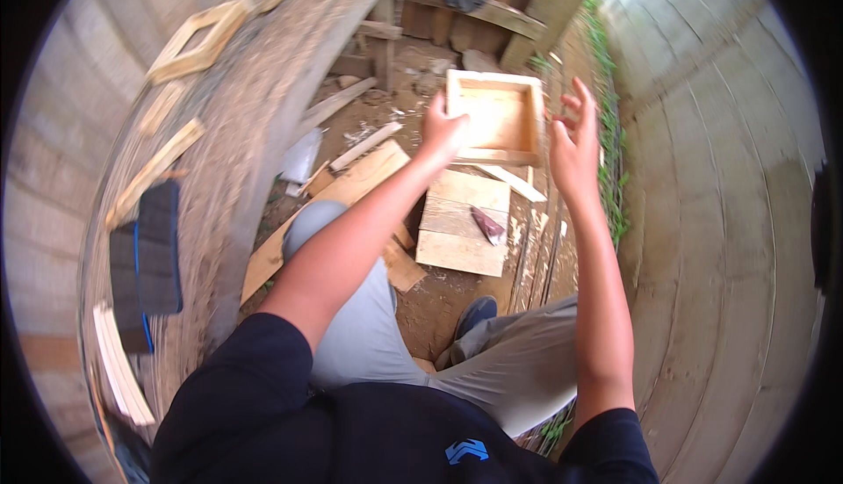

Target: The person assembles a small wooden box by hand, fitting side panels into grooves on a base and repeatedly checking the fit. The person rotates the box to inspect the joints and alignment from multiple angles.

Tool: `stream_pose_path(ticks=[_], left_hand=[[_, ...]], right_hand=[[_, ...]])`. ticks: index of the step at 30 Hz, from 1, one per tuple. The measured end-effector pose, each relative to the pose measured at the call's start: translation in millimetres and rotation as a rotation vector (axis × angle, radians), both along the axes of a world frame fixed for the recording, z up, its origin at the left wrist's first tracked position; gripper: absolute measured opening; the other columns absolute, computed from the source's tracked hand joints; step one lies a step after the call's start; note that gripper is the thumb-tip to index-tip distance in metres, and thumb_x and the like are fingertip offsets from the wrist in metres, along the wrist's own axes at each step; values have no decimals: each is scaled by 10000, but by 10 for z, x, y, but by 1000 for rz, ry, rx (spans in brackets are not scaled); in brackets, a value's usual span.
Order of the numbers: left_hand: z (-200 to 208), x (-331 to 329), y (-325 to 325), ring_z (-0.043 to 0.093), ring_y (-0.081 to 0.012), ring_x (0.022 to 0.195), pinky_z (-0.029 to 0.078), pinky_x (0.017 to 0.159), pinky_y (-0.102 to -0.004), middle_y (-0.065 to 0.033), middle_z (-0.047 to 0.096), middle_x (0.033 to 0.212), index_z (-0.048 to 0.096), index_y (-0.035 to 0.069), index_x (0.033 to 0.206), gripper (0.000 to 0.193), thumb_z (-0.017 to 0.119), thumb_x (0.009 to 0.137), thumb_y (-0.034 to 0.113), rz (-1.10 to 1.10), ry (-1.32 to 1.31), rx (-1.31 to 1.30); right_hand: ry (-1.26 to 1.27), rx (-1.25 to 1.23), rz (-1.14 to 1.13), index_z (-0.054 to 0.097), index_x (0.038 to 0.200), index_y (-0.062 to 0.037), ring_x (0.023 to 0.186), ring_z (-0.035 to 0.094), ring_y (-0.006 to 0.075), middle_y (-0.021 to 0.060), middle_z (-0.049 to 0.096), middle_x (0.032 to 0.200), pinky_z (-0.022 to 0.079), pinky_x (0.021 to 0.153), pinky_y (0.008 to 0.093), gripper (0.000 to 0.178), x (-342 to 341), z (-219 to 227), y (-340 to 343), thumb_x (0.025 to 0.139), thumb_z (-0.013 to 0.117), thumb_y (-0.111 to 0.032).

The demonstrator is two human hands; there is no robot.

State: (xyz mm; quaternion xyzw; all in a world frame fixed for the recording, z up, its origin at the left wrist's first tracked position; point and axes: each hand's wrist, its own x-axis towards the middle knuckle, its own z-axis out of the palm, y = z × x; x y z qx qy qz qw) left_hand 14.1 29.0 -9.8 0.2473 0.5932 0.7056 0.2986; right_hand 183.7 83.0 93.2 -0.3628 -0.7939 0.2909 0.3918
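A shallow square wooden box (496, 152) is held up in front of me, its inside facing me and brightly lit. My left hand (443, 133) grips its left side, the thumb over the rim and the other fingers hidden behind. Just off the box's right side is my right hand (575, 139), with its fingers spread and nothing in them. Below the box, a square panel of joined boards (443, 236) rests low in front of my knees. On that panel lies a small dark-red and whitish object (488, 225), too blurred to name.
On the left, a long weathered bench (237, 133) carries a wooden frame (200, 42), wood strips (156, 172) and a dark pouch with blue edging (145, 264). Loose boards (373, 172) and shavings litter the dirt. A plank wall (711, 220) rises close on the right.
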Motion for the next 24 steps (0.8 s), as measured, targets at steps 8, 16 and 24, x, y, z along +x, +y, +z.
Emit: stream_pose_path(ticks=[8, 16, 24], left_hand=[[-98, 69, 77, 614, -202, 1001, 479, 863, -306, -123, 639, 1095, 530, -12, 1257, 465, 542, 807, 106, -303, -165, 6], [-104, 100, 38, 613, -216, 1068, 475, 931, -345, -150, 641, 1138, 545, -33, 1186, 412, 636, 876, 223, -457, -203, -197], [-34, 265, -8, 601, -220, 1109, 466, 960, -355, -158, 632, 1183, 503, -35, 1261, 491, 692, 896, 233, -440, -29, -249]], right_hand=[[31, -843, 162, 408, 1340, 65, 1064, 610, 249, 203, 579, 1212, 525, 902, 421, 700, 251, -447, 444, 831, 698, -319], [-246, -862, 117, 494, 1222, 52, 805, 638, 164, 112, 608, 943, 573, 595, 312, 541, 358, -244, 485, 824, 719, -238], [-414, -476, 70, 540, 1173, 107, 985, 645, 295, 238, 642, 1080, 524, 841, 378, 598, 434, -330, 494, 768, 751, -279]])
